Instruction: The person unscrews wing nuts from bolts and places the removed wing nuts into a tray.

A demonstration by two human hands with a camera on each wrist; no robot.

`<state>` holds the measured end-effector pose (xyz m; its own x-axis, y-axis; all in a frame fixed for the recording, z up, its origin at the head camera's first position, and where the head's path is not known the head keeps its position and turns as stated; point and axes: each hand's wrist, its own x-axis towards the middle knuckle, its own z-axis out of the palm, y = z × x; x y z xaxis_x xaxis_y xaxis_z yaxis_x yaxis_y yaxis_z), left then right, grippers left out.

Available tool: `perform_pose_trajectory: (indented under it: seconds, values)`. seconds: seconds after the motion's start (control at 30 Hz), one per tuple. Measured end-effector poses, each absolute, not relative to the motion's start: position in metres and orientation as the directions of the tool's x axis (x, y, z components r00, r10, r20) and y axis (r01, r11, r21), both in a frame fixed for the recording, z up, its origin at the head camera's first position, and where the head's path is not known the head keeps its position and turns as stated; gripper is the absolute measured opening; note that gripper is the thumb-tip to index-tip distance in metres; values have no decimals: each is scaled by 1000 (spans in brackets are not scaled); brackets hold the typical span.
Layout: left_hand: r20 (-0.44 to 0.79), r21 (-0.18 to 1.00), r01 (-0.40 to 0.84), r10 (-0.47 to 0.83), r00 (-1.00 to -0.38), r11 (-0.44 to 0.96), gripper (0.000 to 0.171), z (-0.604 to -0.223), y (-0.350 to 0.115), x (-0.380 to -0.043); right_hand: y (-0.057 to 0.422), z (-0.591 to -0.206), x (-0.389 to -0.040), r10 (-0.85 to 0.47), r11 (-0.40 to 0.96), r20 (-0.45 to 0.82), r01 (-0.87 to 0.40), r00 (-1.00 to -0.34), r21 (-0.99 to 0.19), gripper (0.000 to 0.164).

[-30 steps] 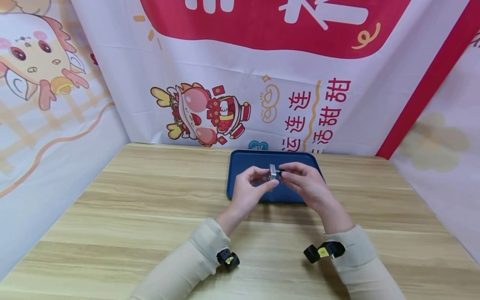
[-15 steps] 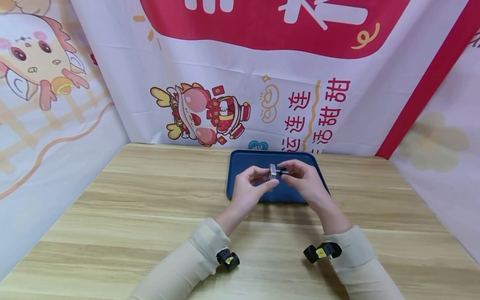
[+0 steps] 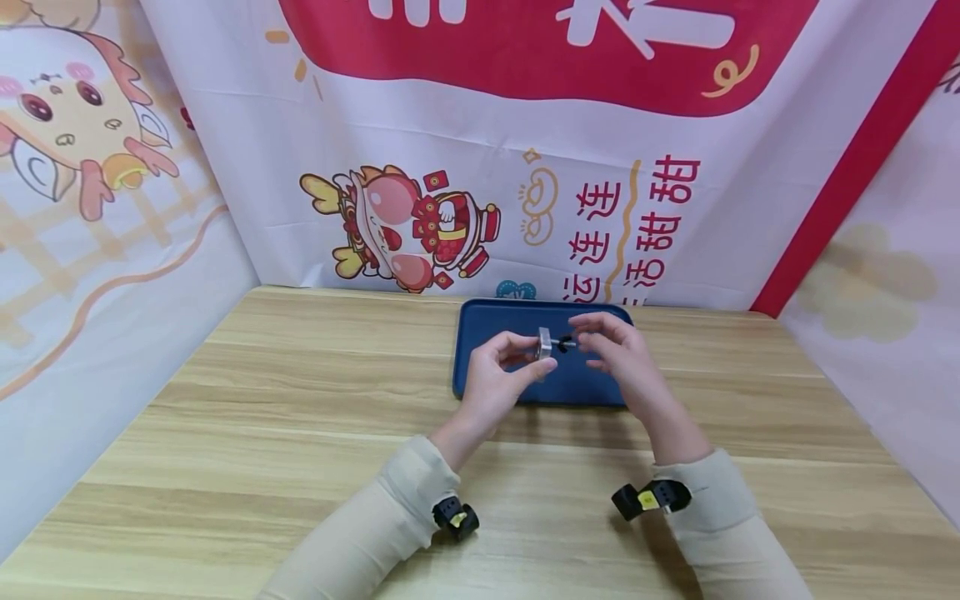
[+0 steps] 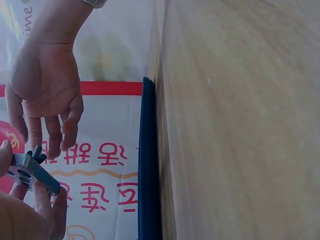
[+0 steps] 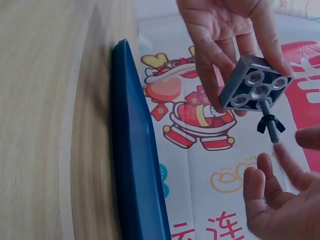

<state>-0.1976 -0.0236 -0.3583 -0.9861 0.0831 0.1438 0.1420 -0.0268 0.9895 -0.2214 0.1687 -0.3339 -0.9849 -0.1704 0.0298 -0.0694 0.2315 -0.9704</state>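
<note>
My left hand pinches a square metal block by its edges, above the blue tray. In the right wrist view the block's face shows several round holes, and a threaded bolt sticks out of it. A black wing nut sits partway along that bolt, apart from the block. My right hand is just right of the bolt's free end, its fingers spread and loosely bent with nothing between them. One fingertip is right by the bolt's tip.
The tray lies at the back of the wooden table, close to the printed cloth wall. Patterned side walls stand left and right. Each sleeve cuff carries a small black wrist camera.
My right hand has let go of the wing nut and drawn back to the right, fingers spreading. The bolt and wing nut now show plainly. The left hand and block have stayed in place.
</note>
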Motion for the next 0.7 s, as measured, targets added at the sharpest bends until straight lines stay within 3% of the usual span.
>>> perform_pose_trajectory:
  seconds: [0.13,0.27,0.47,0.7]
  values:
    - [147,989,145,84,-986,-20,30,-359,-24,-198,169,-332,-220,-185,172,-78,46,-980,-984,55]
    - [149,989,148,86,-985,-15,30,-359,-24,-197,168,-333,-220,-232,144,-132,100,-964,-985,59]
    - [144,990,143,91,-985,-14,29,-359,-23,-197,164,-334,-219,-223,121,-143,118,-964,-986,53]
    - [127,992,126,94,-988,-11,29,-359,-24,-197,162,-335,-220,-187,63,-148,138,-971,-988,29]
